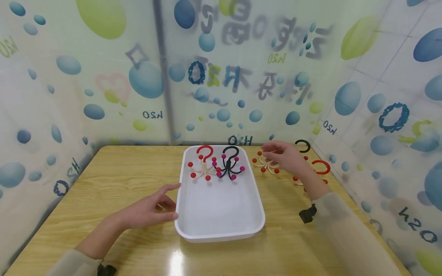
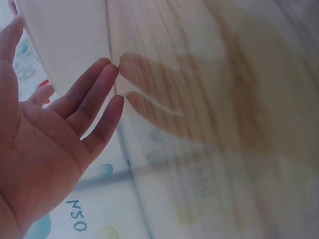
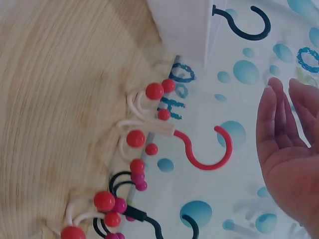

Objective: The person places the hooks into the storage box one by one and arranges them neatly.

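Note:
My left hand (image 1: 148,209) is at the left side of a white tray (image 1: 221,230), thumb and forefinger at its rim. In the left wrist view the left palm (image 2: 45,144) shows with fingers extended. Inside the tray's far end are a cream multi-armed hook hanger (image 1: 203,168) with red balls and a black one (image 1: 228,165) with magenta balls. My right hand (image 1: 288,157) hovers over another cream hanger (image 1: 265,165) right of the tray. In the right wrist view, the right fingers (image 3: 269,114) stay apart from its red hook (image 3: 219,162) and hold nothing.
Farther right on the wooden table (image 1: 131,172) stand a black hook hanger (image 1: 304,142), partly behind the right hand, and a cream one with a red hook (image 1: 322,166). Patterned curtain-like walls (image 1: 117,107) border the table at the back and sides.

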Demonstrator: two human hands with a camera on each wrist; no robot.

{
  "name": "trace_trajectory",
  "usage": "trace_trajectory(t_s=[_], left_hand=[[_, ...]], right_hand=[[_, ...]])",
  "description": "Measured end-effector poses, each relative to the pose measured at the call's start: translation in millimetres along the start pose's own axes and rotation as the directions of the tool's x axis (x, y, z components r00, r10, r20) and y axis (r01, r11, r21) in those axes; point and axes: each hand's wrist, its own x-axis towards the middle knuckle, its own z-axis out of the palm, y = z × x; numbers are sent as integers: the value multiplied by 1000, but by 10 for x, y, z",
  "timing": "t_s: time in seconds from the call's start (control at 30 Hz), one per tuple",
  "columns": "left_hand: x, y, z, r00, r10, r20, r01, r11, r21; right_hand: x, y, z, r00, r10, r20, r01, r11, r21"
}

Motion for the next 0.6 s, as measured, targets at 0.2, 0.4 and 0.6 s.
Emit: trace_trajectory(t_s=[0.2,0.4,0.6], left_hand=[[-2,-12,1,1000,2,1,-2,1000,-5],[8,-20,-5,1000,12,1,-12,1000,-5],[16,-32,-3,1000,14,2,-14,1000,0]], right_hand=[[-187,31,-247,1000,-22,-6,22,999,-47],[-352,72,-523,997,-52,-63,44,991,-123],[-475,237,-772,993,-46,-107,29,987,-158]])
